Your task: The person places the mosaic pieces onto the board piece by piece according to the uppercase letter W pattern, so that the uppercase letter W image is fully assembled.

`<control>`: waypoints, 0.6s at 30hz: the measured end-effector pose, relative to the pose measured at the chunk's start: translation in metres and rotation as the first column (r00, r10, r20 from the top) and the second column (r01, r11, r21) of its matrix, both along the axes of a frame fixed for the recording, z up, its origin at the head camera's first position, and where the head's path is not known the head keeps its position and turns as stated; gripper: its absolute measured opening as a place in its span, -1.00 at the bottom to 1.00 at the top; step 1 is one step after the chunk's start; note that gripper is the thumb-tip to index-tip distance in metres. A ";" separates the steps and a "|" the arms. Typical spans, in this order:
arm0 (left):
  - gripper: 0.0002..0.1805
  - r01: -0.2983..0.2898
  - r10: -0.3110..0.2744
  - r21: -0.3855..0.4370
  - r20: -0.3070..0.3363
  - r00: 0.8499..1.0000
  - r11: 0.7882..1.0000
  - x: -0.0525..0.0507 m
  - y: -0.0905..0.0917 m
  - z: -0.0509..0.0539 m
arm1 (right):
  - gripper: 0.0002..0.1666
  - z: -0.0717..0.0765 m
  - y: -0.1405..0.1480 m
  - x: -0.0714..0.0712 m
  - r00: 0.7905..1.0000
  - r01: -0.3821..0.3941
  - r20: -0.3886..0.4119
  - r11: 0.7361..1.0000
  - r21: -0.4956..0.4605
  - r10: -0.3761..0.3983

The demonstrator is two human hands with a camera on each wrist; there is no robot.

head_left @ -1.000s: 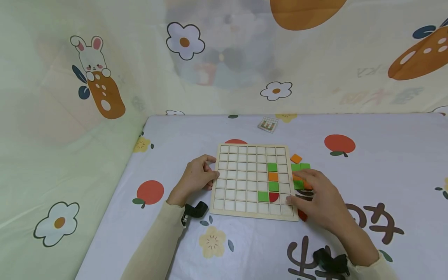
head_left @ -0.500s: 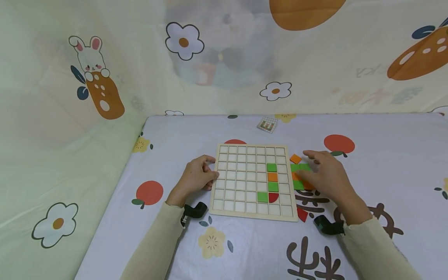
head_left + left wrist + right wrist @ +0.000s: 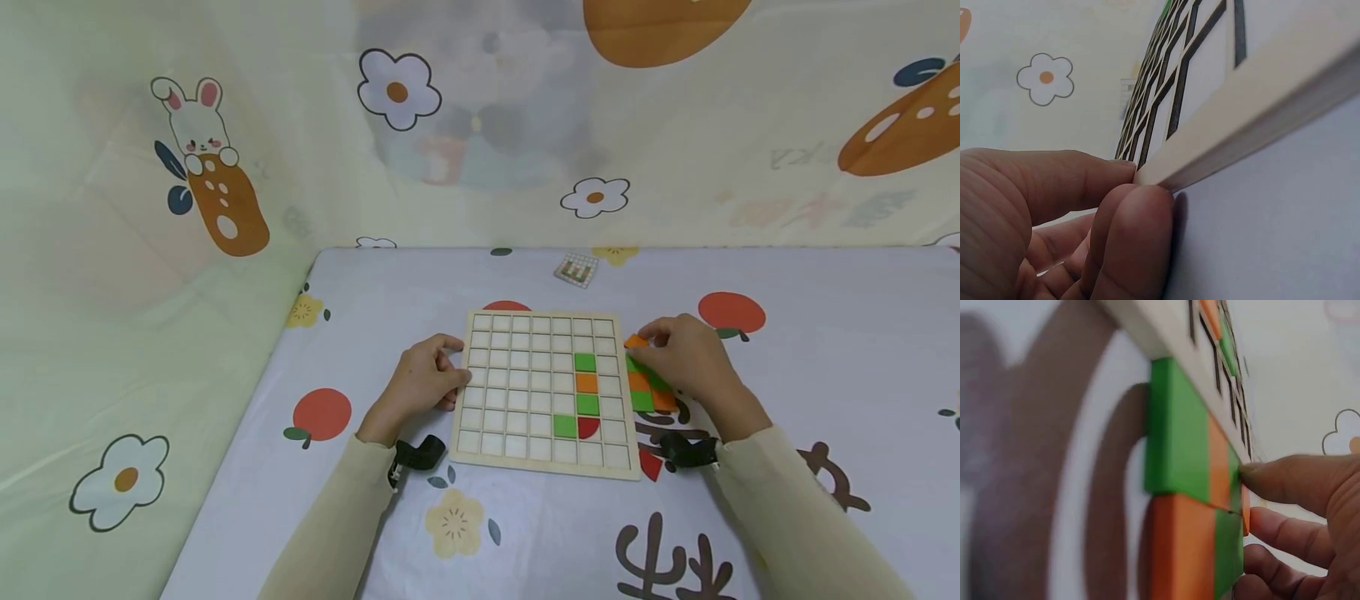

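A wooden grid board [image 3: 480,454] lies on the table, with green [image 3: 585,362], orange [image 3: 587,383] and dark red pieces in its right-hand cells. My left hand [image 3: 420,379] holds the board's left edge; in the left wrist view, thumb [image 3: 1138,237] and forefinger meet at the pale rim. Beside the right edge, my right hand [image 3: 693,358] pinches a loose orange square tile [image 3: 636,341] between thumb and forefinger. In the right wrist view the thumb [image 3: 1297,481] hides part of it. Green tiles [image 3: 1188,440] and orange tiles [image 3: 1182,544] lie close under that hand.
A small card with a printed grid pattern [image 3: 577,270] lies beyond the board. One red piece [image 3: 649,465] sits near the board's lower right corner. Patterned cloth covers the table, and a printed curtain [image 3: 480,167] rises behind it.
From the board's lower right edge, my right hand has moved away over the loose tiles, and its thumb and forefinger have closed on the orange tile. The left hand stays put.
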State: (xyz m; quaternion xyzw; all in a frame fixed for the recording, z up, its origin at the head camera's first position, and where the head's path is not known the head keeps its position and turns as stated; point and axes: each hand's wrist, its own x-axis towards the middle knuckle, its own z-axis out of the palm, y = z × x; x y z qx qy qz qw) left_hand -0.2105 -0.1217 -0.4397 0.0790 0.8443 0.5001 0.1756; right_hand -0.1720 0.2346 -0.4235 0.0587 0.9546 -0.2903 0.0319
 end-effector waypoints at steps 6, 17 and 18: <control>-0.51 -0.002 0.002 0.000 0.008 1.000 1.000 0.001 0.000 0.001 | -0.62 0.001 0.002 -0.005 0.998 0.033 0.050 0.998 -0.048 -0.030; -0.51 -0.001 0.001 0.004 -0.001 1.000 1.000 0.001 0.001 0.002 | -0.77 0.002 0.001 -0.005 0.997 0.065 -0.039 0.981 -0.183 -0.073; -0.51 0.000 0.000 0.004 -0.001 1.000 1.000 0.000 0.001 0.002 | -0.76 0.001 0.001 -0.006 0.996 0.073 -0.038 0.977 -0.198 -0.082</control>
